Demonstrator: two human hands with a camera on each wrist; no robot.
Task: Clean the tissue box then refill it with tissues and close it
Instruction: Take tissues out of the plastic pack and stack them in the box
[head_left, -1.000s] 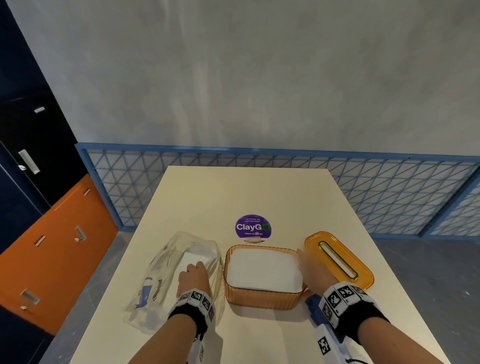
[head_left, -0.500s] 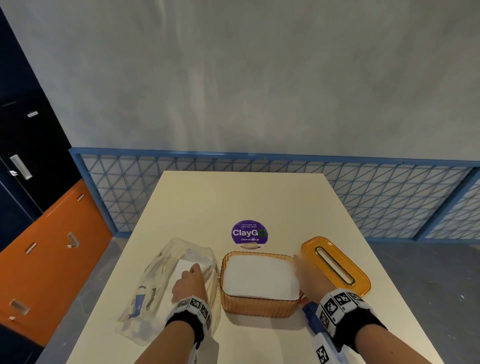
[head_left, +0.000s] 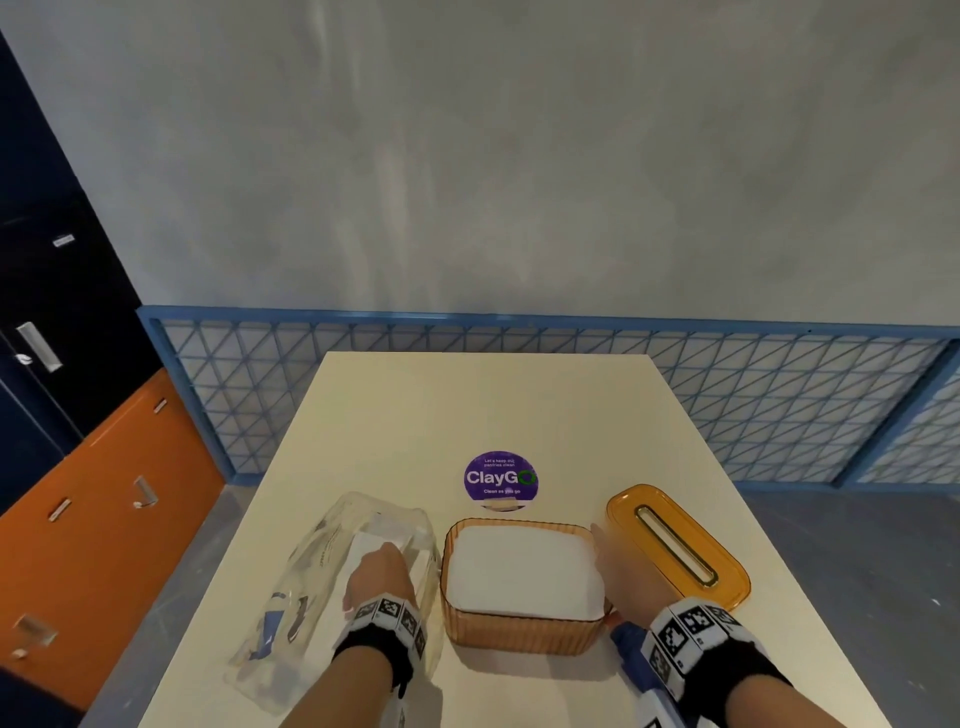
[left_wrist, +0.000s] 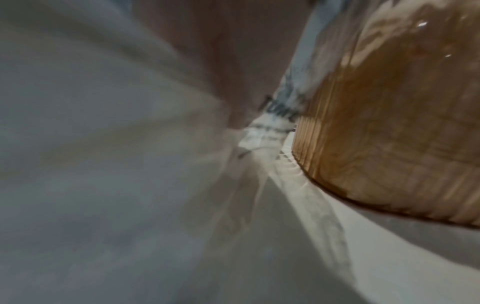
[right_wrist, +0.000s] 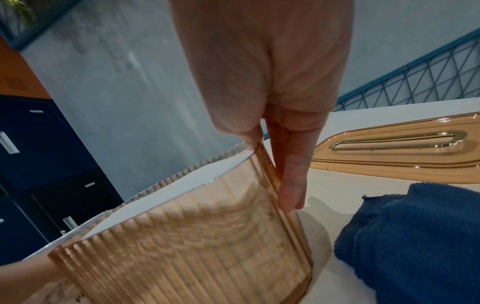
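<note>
The amber ribbed tissue box (head_left: 519, 631) stands open near the table's front edge, filled to its rim with white tissues (head_left: 522, 571). Its amber lid (head_left: 675, 545) with a gold slot lies flat to the right. My right hand (head_left: 615, 571) holds the box's right wall (right_wrist: 194, 236), thumb at the rim and straight fingers (right_wrist: 293, 174) down the outside. To the left, my left hand (head_left: 382, 569) reaches into a clear plastic bag (head_left: 322, 566), fingers curled on the white tissues (head_left: 371, 540) inside. The left wrist view is blurred and shows the bag (left_wrist: 275, 127) beside the box (left_wrist: 389, 123).
A blue cloth (head_left: 626, 642) lies on the table (head_left: 493, 405) under my right wrist, also seen as the cloth (right_wrist: 415, 236) beside the lid (right_wrist: 389, 160). A purple round sticker (head_left: 500, 479) sits behind the box. A blue mesh fence and grey wall stand beyond.
My left hand has crept slightly deeper into the bag over the tissues. The right hand stays on the box's right side. The head view has tilted up a little.
</note>
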